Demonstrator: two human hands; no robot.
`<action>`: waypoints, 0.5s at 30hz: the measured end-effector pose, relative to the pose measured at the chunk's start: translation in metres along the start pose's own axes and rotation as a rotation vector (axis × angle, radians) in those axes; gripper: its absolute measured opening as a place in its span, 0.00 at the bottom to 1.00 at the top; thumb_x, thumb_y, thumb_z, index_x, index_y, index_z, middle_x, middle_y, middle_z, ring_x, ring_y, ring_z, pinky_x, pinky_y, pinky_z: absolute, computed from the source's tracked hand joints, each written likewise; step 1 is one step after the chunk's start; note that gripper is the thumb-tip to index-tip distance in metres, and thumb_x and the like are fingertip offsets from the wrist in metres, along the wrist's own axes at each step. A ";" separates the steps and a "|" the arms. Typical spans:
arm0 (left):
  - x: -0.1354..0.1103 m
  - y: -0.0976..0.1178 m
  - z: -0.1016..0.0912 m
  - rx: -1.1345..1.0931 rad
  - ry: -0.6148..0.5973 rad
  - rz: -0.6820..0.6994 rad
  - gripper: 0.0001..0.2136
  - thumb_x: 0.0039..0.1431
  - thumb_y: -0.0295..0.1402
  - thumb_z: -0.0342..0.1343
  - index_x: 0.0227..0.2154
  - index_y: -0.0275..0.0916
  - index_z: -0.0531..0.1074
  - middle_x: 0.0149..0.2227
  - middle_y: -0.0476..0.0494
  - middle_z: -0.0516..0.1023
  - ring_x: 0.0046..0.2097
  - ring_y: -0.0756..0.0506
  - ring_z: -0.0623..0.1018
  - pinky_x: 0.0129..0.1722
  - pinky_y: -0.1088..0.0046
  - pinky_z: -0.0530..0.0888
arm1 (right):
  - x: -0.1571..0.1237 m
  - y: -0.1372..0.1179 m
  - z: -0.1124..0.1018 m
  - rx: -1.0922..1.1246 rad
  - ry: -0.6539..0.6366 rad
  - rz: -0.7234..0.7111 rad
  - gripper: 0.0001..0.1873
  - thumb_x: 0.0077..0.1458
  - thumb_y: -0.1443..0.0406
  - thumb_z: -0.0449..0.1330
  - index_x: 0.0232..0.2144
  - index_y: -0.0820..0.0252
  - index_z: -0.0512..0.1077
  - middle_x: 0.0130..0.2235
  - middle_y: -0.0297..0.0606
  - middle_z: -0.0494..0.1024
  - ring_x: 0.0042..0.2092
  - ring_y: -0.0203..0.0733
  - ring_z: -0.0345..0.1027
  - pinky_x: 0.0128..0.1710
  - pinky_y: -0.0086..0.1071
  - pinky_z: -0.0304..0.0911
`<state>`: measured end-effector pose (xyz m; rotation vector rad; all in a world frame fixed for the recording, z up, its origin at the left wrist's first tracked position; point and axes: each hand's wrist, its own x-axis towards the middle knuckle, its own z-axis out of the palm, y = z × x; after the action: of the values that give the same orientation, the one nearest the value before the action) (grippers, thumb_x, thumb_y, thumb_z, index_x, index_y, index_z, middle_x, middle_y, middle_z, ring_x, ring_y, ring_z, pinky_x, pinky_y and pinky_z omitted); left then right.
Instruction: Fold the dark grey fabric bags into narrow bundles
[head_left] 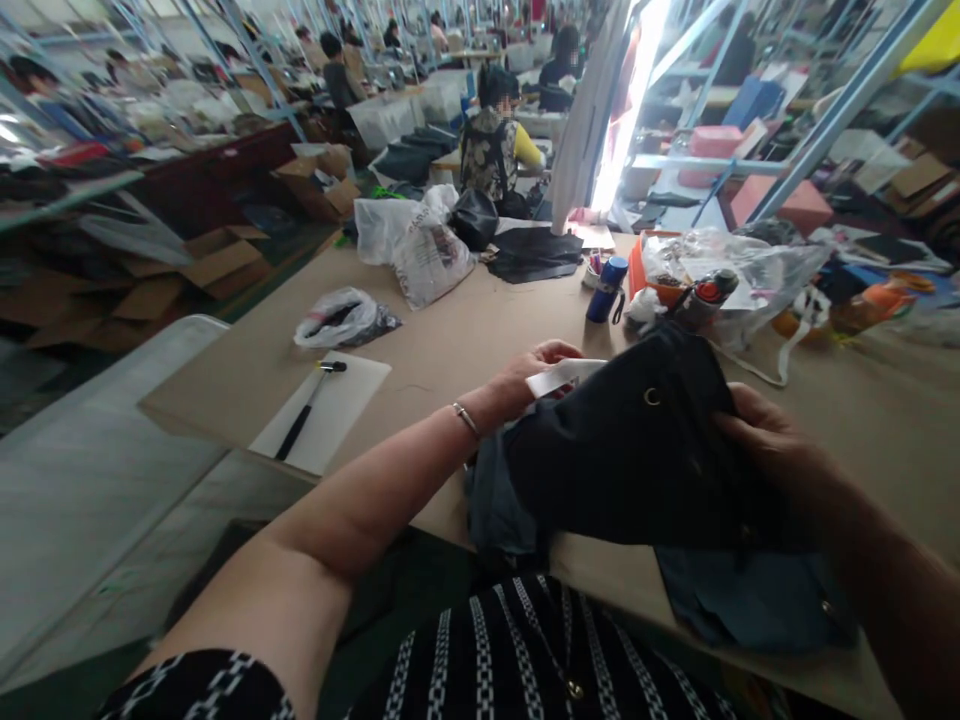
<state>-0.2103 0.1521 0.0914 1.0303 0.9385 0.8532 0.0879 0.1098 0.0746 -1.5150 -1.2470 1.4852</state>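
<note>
Okay so here's where I'm at: I've got a dark fabric piece [630, 450] held in both hands, right over the near edge of the tabletop [420, 320], pretty much square in front of me. Could be part of a bag, since there's a little metal eyelet [651, 396] in it, but I can't say for sure from this angle.

My left hand [536, 375] is closed on the upper left side of the cloth, fingers curled round, with a white strip [564, 377] pinched there and sticking out to the right. My right hand [757, 440] is clamped over the right end, fingers spread across the top, so both hands are firmly on it.

The long way of the piece runs left to right across my body, rising a bit toward the far side. The strip is way closer to my left hand, and the eyelet sits roughly between my hands. Underneath, a blue fabric piece [750, 600] lies along the near edge, below my right forearm [885, 530]. Past my hands there's a blue bottle [606, 290], and off to my left a hammer [300, 420] lies on a white board [352, 420].
</note>
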 end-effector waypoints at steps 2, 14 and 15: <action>-0.019 -0.022 -0.037 0.165 0.190 -0.016 0.10 0.47 0.31 0.59 0.34 0.35 0.71 0.34 0.44 0.73 0.29 0.51 0.73 0.26 0.79 0.69 | -0.008 0.035 -0.044 -0.077 0.189 0.096 0.16 0.40 0.52 0.62 0.34 0.42 0.69 0.39 0.46 0.77 0.32 0.44 0.71 0.31 0.41 0.67; -0.125 -0.157 -0.093 0.207 0.615 -0.285 0.17 0.43 0.44 0.54 0.31 0.35 0.67 0.31 0.43 0.73 0.27 0.50 0.72 0.24 0.77 0.67 | 0.022 0.151 0.056 -0.075 0.077 0.295 0.23 0.40 0.54 0.59 0.41 0.54 0.67 0.43 0.42 0.73 0.40 0.42 0.69 0.40 0.40 0.66; -0.120 -0.157 -0.087 0.203 0.584 -0.243 0.17 0.44 0.44 0.54 0.32 0.35 0.68 0.31 0.43 0.73 0.28 0.49 0.72 0.25 0.77 0.67 | 0.034 0.156 0.089 -0.030 0.082 0.339 0.24 0.41 0.55 0.59 0.42 0.55 0.66 0.42 0.41 0.73 0.36 0.39 0.69 0.35 0.37 0.66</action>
<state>-0.3122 0.0254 -0.0503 0.8215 1.6370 0.8799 0.0245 0.0780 -0.0935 -1.8581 -1.0036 1.5993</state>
